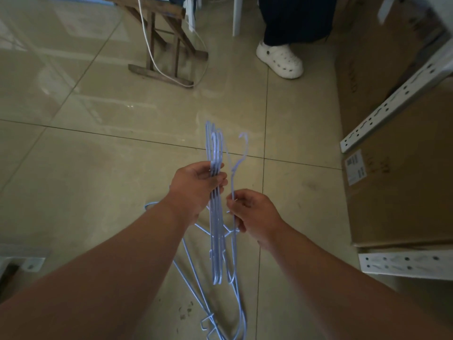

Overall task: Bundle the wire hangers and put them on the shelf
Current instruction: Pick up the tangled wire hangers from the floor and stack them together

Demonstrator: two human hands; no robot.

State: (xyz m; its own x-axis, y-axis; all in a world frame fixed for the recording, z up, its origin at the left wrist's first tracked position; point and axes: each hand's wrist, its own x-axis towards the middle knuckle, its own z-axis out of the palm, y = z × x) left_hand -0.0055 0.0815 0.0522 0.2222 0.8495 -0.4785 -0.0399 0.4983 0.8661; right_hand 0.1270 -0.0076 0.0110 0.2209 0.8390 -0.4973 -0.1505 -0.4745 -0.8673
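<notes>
A bundle of several pale blue wire hangers (215, 148) stands upright at the centre of the view, and my left hand (196, 190) grips it around the middle. My right hand (252, 212) pinches a single blue hanger (241, 153) just to the right of the bundle, its hook pointing up and to the right. More blue hangers (196, 285) lie loose on the tiled floor below my hands, some partly hidden by my forearms. A white perforated metal shelf frame (402, 96) rises at the right.
Large cardboard boxes (402, 192) sit in the shelf at the right. A wooden stand (166, 45) with a white cable stands at the back. Another person's leg and white clog (279, 57) are at the top. A low metal bracket (27, 262) lies at the left.
</notes>
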